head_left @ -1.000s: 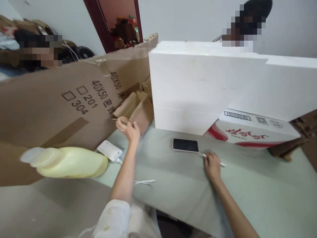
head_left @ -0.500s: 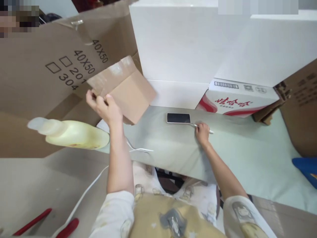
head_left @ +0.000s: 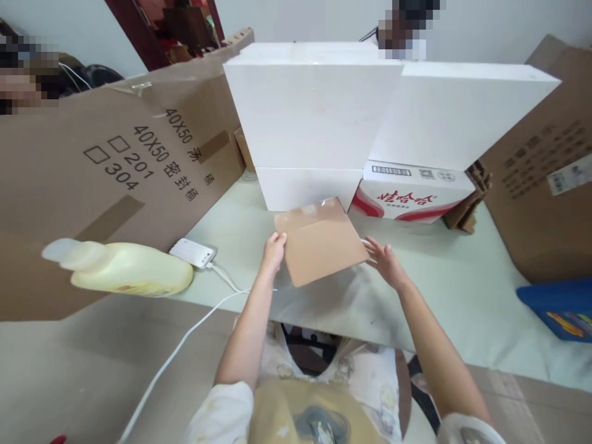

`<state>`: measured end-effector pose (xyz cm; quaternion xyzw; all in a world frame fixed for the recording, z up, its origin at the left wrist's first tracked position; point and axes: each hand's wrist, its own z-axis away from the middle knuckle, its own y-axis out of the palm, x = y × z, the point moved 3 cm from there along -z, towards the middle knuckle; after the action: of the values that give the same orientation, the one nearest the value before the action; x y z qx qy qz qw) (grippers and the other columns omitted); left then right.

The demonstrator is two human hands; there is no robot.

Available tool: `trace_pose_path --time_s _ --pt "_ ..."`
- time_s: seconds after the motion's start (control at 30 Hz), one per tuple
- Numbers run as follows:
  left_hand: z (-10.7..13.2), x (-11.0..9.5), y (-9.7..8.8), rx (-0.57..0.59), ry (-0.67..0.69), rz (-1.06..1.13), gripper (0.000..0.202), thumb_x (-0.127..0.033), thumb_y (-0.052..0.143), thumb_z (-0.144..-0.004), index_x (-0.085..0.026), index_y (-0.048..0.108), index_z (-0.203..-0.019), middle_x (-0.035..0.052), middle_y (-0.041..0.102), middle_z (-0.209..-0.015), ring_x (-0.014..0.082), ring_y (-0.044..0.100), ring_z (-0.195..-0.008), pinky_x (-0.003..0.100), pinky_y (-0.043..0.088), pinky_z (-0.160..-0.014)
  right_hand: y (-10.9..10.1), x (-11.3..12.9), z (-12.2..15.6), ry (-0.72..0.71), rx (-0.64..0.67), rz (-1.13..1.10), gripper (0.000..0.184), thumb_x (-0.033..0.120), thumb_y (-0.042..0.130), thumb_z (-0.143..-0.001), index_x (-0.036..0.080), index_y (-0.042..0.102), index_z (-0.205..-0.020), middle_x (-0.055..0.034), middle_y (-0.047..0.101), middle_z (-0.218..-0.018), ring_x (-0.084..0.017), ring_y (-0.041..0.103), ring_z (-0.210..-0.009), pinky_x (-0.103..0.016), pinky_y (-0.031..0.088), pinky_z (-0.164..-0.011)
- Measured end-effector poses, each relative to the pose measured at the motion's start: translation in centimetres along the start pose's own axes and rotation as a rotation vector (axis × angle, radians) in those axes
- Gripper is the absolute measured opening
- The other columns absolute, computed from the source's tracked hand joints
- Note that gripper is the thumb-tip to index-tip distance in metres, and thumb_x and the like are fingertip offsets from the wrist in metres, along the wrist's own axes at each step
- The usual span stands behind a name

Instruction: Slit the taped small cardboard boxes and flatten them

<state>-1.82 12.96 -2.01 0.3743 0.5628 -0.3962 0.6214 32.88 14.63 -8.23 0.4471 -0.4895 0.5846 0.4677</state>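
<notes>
My left hand point(head_left: 275, 250) pinches the left edge of a brown cardboard piece point(head_left: 324, 243), with the thumb on top. The cardboard is held tilted over the table, a strip of clear tape along its far edge. At its right edge is my right hand point(head_left: 385, 262), its fingers apart and partly behind the corner. A bit of a thin white stick point(head_left: 365, 241) shows by these fingers; the rest is hidden, and I cannot tell whether the hand touches it. The phone seen earlier is out of sight.
White boxes point(head_left: 314, 117) stand behind the cardboard, beside a red-and-white printed carton point(head_left: 411, 194). Large brown cartons point(head_left: 55, 185) flank the table point(head_left: 444, 290). At left lie a pale yellow bottle point(head_left: 134, 268) and a white power bank point(head_left: 192, 251) with a cable. A blue package point(head_left: 559, 308) lies right.
My left hand has brought the cardboard right and down, over where the phone lay. My right hand has loosened from the white stick and spread its fingers. The view has shifted.
</notes>
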Motion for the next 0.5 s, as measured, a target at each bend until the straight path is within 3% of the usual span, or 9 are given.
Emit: trace_pose_path --time_s 0.07,0.13,0.23,0.37,0.5 --pt "0.4 1.2 1.4 0.083 -0.026 -0.049 0.034 -0.039 0.065 -0.099 -0.014 0.064 -0.122 0.0090 0.068 -0.118 0.0207 0.069 -0.100 0.040 0.061 -0.086 0.5 -0.1 2.0 0.046 0.065 -0.068 0.073 0.083 0.048 -0.083 0.033 0.065 -0.134 -0.0105 0.069 -0.139 -0.031 0.069 -0.116 -0.045 0.059 -0.082" --pt "0.7 2.0 2.2 0.140 -0.016 -0.106 0.034 -0.040 0.065 -0.099 -0.014 0.064 -0.122 0.0091 0.068 -0.118 0.0212 0.069 -0.101 0.041 0.061 -0.087 0.9 -0.4 3.3 0.100 0.071 -0.109 0.071 0.075 0.068 -0.072 0.032 0.067 -0.129 -0.0098 0.071 -0.134 -0.031 0.070 -0.111 -0.042 0.058 -0.079" --pt "1.2 2.6 2.1 0.167 0.044 -0.214 0.036 -0.041 0.064 -0.100 -0.015 0.064 -0.124 0.0101 0.067 -0.122 0.0224 0.068 -0.105 0.043 0.061 -0.091 1.2 -0.8 4.0 0.173 0.017 -0.152 0.069 0.067 0.074 -0.066 0.026 0.068 -0.121 -0.0103 0.075 -0.118 -0.029 0.070 -0.098 -0.036 0.054 -0.071" --pt "2.7 3.3 -0.7 0.149 0.131 -0.436 0.042 -0.042 0.063 -0.100 -0.018 0.060 -0.134 0.0129 0.060 -0.140 0.0282 0.061 -0.125 0.053 0.053 -0.106 1.1 -1.2 4.2 0.234 -0.041 -0.195 0.068 0.068 0.072 -0.062 0.022 0.068 -0.112 -0.0096 0.075 -0.102 -0.028 0.065 -0.087 -0.034 0.050 -0.064" --pt "5.9 4.7 -5.7 0.195 0.155 -0.706 0.049 -0.049 0.066 -0.096 -0.017 0.062 -0.133 0.0141 0.055 -0.150 0.0339 0.047 -0.144 0.063 0.033 -0.121 0.3 -1.3 4.8 0.267 -0.077 -0.211 0.068 0.067 0.072 -0.060 0.023 0.069 -0.112 -0.0090 0.074 -0.107 -0.028 0.064 -0.092 -0.032 0.049 -0.063"
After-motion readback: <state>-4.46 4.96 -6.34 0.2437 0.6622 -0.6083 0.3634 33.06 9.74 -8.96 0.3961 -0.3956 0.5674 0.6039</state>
